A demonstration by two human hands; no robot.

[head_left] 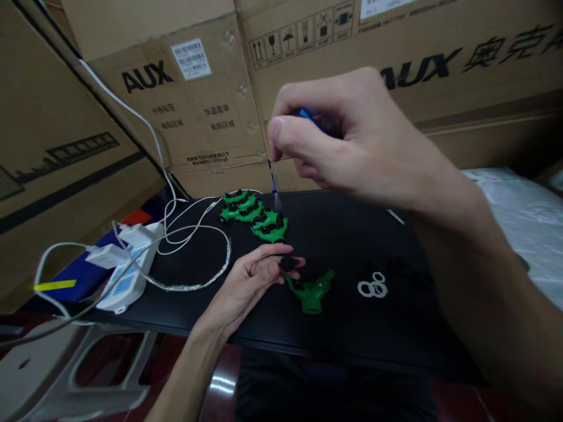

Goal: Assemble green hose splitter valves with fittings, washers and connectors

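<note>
My left hand (259, 266) pinches a small round black part (288, 263) between thumb and fingers. Just beyond those fingertips is a green Y-shaped hose fitting (311, 295); I cannot tell whether the hand also touches it. Raised above the table, my right hand (325, 126) is closed around a slim blue stick-like tool (310, 116). A thin blue tip (273, 180) points down below the right fingers, and its exact kind is unclear. Several green fittings with black parts (253, 212) lie grouped farther back on the table.
White rings (373, 287) lie on the black table (338, 334) at right. A white power strip (127, 281) with plugs and looping white cables (193, 287) occupies the left side. Large cardboard boxes (211, 88) stand behind. A plastic stool (48, 363) is at lower left.
</note>
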